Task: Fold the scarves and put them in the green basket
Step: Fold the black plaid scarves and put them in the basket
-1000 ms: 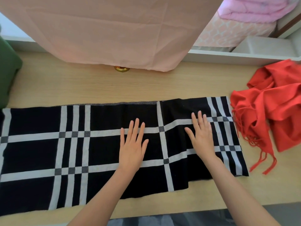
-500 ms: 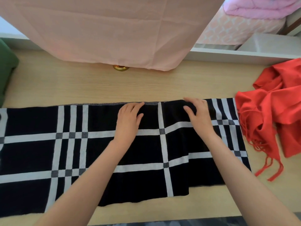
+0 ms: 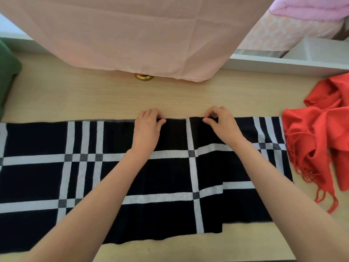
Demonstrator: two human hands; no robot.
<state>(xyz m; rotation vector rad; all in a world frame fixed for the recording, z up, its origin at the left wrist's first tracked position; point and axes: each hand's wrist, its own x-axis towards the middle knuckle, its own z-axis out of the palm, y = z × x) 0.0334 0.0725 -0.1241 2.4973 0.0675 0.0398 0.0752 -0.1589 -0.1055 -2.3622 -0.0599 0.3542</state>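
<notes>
A black scarf with white checks [image 3: 170, 178] lies spread flat across the wooden table [image 3: 113, 99], running off the left edge of view. My left hand [image 3: 148, 129] pinches its far edge near the middle, fingers curled over the hem. My right hand [image 3: 220, 122] pinches the same far edge a little to the right. A crumpled red scarf with fringe [image 3: 321, 137] lies at the right end of the black one. A green basket [image 3: 7, 80] shows partly at the far left edge.
A pink cloth [image 3: 141, 35] hangs over the back of the table, with a small brass object [image 3: 144, 77] under its hem. A white ledge [image 3: 283, 63] and pink bedding [image 3: 309, 10] lie beyond at the right.
Both hands slid from lying flat on the middle of the black scarf up to its far edge and curled their fingers onto the hem.
</notes>
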